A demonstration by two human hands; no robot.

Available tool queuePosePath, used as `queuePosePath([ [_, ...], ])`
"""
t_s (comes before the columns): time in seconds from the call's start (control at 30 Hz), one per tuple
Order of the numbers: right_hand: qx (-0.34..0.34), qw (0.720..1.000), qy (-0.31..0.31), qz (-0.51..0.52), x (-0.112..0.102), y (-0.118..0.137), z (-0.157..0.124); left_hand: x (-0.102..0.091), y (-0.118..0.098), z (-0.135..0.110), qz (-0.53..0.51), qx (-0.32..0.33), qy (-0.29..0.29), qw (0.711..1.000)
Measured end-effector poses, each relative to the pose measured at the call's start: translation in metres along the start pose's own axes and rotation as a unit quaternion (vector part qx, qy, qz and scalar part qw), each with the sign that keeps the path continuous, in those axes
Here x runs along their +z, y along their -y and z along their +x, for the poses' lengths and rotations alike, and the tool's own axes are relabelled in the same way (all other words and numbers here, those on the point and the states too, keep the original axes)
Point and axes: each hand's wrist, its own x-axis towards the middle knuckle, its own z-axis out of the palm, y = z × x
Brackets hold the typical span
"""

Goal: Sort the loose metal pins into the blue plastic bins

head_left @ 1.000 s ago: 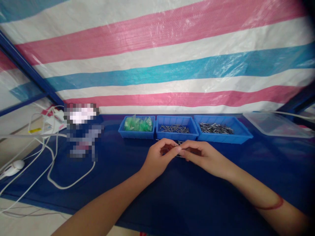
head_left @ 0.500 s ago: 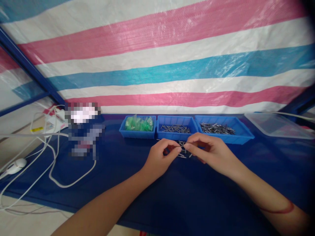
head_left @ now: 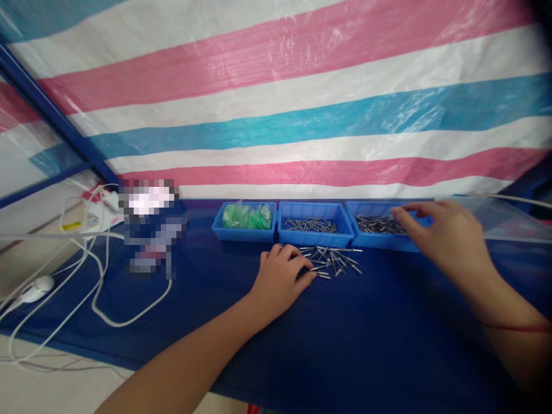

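My left hand (head_left: 283, 275) rests on the blue table cover with its fingers curled, the fingertips at the left edge of a loose pile of small metal pins (head_left: 334, 260). What they pinch, if anything, I cannot make out. My right hand (head_left: 444, 237) hovers over the right blue bin (head_left: 388, 242), which holds dark metal pieces. Its fingers are stretched out and apart with nothing in them. The middle blue bin (head_left: 315, 234) holds metal pins. The left blue bin (head_left: 242, 233) holds green plastic pieces.
A clear plastic tray (head_left: 513, 221) lies at the back right. White cables (head_left: 103, 287) and a small white device (head_left: 37, 287) lie at the left, beside a blurred-out object (head_left: 150, 230). A striped tarp (head_left: 302, 115) hangs behind the bins. The table's front edge runs near my forearms.
My hands were pinched together over the pin pile. The right hand has since moved right to the right bin and opened, and the left hand has dropped onto the pile's edge.
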Motion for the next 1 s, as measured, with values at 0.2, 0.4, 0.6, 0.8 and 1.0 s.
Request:
queuePosePath([
  [0.2,-0.043,0.999,-0.027,-0.014,0.004,0.011,-0.005,-0.001,-0.002,0.001,0.018,0.007,0.007,1.000],
  [0.4,-0.119,0.987,0.034,0.100,-0.003,0.052,-0.026,0.000,0.000,0.002,0.039,-0.002,-0.003,0.999],
  [0.6,-0.228,0.910,0.265,0.224,0.000,0.078,-0.045,-0.001,-0.002,0.005,-0.017,-0.010,-0.040,0.999],
  [0.8,-0.239,0.885,0.313,0.250,0.005,0.083,-0.051,-0.003,-0.004,0.007,-0.168,-0.002,-0.089,0.982],
  [1.0,-0.178,0.874,0.334,0.304,0.006,0.088,-0.052,0.001,-0.008,0.006,-0.362,-0.028,-0.130,0.923],
])
